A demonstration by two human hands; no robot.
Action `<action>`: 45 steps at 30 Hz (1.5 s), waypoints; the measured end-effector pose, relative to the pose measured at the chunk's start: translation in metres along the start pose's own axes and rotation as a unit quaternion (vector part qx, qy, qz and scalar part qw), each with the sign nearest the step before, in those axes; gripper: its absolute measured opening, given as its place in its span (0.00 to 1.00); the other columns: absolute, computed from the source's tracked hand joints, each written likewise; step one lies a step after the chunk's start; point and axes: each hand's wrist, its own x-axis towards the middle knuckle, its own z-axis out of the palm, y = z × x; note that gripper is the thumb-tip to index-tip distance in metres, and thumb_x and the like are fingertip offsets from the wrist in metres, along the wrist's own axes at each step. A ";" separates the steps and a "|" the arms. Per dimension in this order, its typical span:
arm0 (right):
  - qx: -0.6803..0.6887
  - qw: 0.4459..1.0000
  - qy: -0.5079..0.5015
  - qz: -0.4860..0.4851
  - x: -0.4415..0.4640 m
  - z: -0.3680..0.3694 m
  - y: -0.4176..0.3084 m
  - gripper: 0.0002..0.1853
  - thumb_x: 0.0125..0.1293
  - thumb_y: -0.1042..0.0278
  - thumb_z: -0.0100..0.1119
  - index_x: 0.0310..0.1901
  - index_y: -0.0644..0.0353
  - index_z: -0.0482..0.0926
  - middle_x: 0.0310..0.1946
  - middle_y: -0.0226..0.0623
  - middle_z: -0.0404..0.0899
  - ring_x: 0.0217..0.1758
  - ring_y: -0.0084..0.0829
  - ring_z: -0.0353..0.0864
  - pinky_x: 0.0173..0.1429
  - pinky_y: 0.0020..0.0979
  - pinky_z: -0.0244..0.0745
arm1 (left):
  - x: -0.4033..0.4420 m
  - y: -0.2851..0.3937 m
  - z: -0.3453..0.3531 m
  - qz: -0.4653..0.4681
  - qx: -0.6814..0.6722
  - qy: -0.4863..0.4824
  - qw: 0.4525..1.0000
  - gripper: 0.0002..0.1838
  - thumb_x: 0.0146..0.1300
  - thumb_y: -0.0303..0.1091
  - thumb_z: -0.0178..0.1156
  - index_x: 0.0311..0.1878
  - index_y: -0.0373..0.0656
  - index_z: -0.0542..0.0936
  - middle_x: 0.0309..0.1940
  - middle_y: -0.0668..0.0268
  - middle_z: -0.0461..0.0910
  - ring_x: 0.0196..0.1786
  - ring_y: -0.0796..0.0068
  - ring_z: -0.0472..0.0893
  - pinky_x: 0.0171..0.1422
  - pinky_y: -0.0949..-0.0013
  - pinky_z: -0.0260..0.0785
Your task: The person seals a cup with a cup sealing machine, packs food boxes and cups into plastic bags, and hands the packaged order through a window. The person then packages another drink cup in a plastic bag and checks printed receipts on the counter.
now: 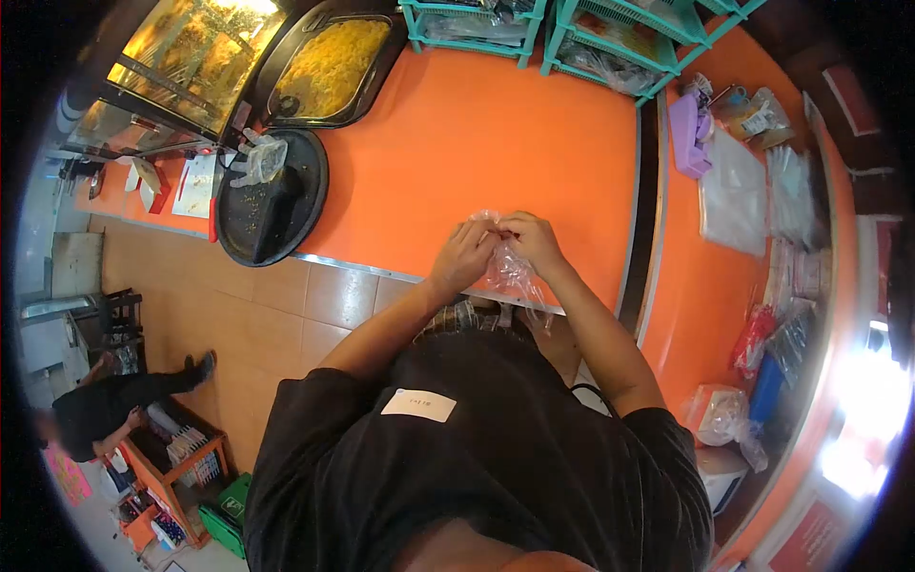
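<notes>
left hand (465,254) and right hand (534,243) close together, both narrowly pinching a clear plastic bag (512,274); below the grip, the bag droops past the near edge of the orange counter (467,129); fingertips partly hidden, the bag's transparent outline hard to make out

Near: two hands (465,252) (534,240), one piece of clear plastic (512,274). Far: two teal racks (472,49). Left: one round tray (316,172), one rectangular tray (319,121).

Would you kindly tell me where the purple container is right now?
The purple container sits at the head view's upper right, on the orange side counter, between the nearest teal rack and the flat clear plastic.
</notes>
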 end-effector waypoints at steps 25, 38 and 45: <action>-0.049 0.908 0.410 0.064 -0.045 0.032 -0.010 0.14 0.63 0.67 0.64 0.47 0.63 0.74 0.38 0.43 0.74 0.40 0.40 0.79 0.45 0.35 0.75 | 0.046 -0.022 0.005 -0.313 -0.225 -0.225 0.895 0.14 0.46 0.31 0.69 0.38 0.36 0.84 0.26 0.55 0.84 0.29 0.63 0.85 0.35 0.64 0.76; 0.040 0.957 0.281 0.050 -0.070 0.063 -0.044 0.10 0.65 0.68 0.63 0.46 0.56 0.84 0.40 0.40 0.81 0.45 0.41 0.82 0.51 0.36 0.77 | -0.007 -0.054 0.034 -0.507 -0.396 -0.243 0.726 0.09 0.63 0.28 0.60 0.40 0.32 0.83 0.40 0.61 0.83 0.46 0.70 0.81 0.54 0.67 0.71; 0.217 0.895 0.377 0.101 -0.066 0.067 -0.039 0.08 0.66 0.69 0.63 0.44 0.58 0.85 0.39 0.34 0.84 0.38 0.29 0.83 0.41 0.31 0.78 | -0.006 -0.037 0.036 -0.466 -0.439 -0.195 0.743 0.10 0.66 0.29 0.60 0.45 0.33 0.81 0.40 0.62 0.83 0.45 0.71 0.81 0.52 0.68 0.74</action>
